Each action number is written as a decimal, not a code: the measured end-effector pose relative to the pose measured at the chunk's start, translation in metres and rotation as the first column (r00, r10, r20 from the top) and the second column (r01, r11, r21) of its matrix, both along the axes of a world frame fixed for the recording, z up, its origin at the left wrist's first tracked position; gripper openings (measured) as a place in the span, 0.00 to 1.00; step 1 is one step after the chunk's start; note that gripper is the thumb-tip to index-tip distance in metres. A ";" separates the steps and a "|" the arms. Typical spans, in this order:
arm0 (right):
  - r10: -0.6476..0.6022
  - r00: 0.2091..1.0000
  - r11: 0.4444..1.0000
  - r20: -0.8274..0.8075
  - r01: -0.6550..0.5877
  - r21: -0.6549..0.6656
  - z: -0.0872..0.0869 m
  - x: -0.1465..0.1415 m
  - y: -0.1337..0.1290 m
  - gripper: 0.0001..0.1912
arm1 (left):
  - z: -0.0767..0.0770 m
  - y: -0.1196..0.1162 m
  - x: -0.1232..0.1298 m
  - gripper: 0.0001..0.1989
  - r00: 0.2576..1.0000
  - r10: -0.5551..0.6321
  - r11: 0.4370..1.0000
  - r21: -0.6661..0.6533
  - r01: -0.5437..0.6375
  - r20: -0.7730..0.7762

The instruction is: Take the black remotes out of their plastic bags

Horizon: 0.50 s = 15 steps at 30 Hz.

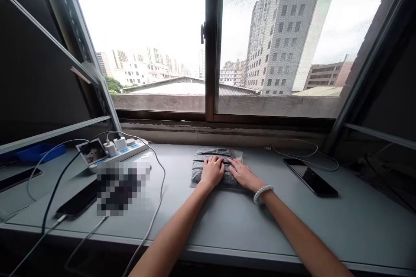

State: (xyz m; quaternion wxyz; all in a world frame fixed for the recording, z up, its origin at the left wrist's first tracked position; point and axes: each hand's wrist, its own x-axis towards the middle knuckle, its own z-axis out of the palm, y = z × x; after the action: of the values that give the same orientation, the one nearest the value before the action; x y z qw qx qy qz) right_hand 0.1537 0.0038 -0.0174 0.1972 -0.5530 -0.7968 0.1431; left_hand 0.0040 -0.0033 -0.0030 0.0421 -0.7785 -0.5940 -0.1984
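Resting loosely open, the left hand [212, 172] and, at its three o'clock, the right hand [243, 175] touch a bagged bundle [214, 152], seemingly packed, smoothing perhaps unfinished.

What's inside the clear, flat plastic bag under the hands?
Through the clear plastic bag, dark grey contents show in bands. The left hand and right hand cover part, hiding what lies beneath.

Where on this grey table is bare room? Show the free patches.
Free: the grey tabletop between the bare right forearm and the black rectangular phone at right; between the clear plastic bag of dark contents and the thin white cable to its left; and between the forearms. Crowded: the left end, with white power strip, dark phones and white cables.
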 end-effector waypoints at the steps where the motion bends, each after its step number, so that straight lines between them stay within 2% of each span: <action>1: 0.002 1.000 1.000 0.010 -0.002 -0.001 0.000 0.000 0.000 0.26 | 0.000 -0.001 0.000 0.19 1.000 -0.007 1.000 -0.004 0.007 -0.009; 5: 0.006 1.000 1.000 0.021 -0.006 0.005 0.001 0.001 0.000 0.26 | -0.001 -0.011 0.001 0.25 0.999 -0.021 0.998 -0.059 0.018 -0.036; 10: 0.034 0.999 0.999 0.029 -0.033 -0.003 -0.001 0.005 0.005 0.27 | 0.001 -0.021 0.006 0.31 0.995 0.087 0.984 -0.155 -0.092 -0.041; 15: 0.090 0.995 0.996 -0.050 -0.089 0.032 -0.006 0.010 0.014 0.26 | -0.001 -0.013 0.005 0.31 0.999 0.039 0.986 -0.162 -0.040 -0.008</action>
State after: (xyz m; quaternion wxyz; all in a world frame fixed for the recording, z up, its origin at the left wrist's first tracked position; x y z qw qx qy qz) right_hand 0.1633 0.0178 -0.0237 0.2192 -0.5100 -0.8174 0.1541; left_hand 0.0090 -0.0162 -0.0043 -0.0161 -0.7677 -0.6235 -0.1467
